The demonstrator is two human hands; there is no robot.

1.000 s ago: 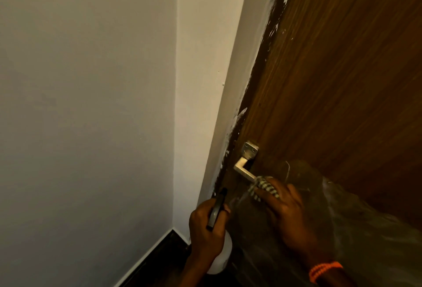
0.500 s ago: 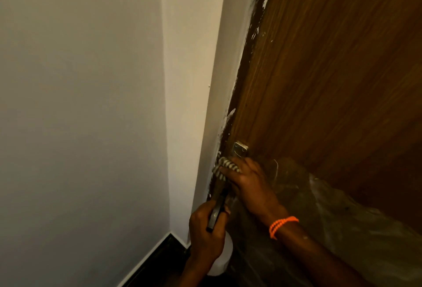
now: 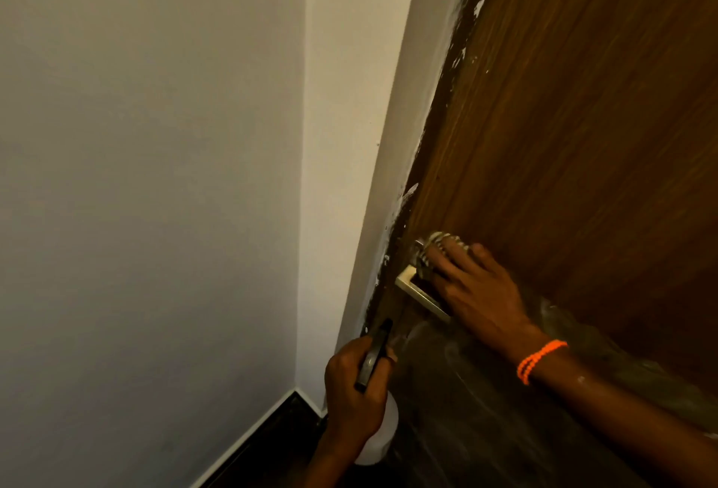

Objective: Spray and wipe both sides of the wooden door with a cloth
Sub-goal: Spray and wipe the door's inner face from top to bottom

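The wooden door [image 3: 575,138] fills the right side, dark brown with white paint flecks along its left edge. My right hand [image 3: 478,289] presses a striped cloth [image 3: 439,246] against the door just above the metal lever handle [image 3: 421,295]. An orange bead bracelet [image 3: 540,359] sits on that wrist. Lower down, my left hand [image 3: 351,394] grips a white spray bottle [image 3: 382,437] by its black trigger head [image 3: 373,355], close to the door's edge. Clear plastic film [image 3: 505,390] covers the door's lower part.
A white wall [image 3: 147,176] stands on the left, meeting a narrow white jamb [image 3: 349,138] in a corner. Dark flooring [image 3: 272,445] with a white skirting line shows at the bottom.
My right hand with the cloth has moved from the lever's left end up and right onto the door above the handle, uncovering the lever. My left hand has stayed put with the bottle.
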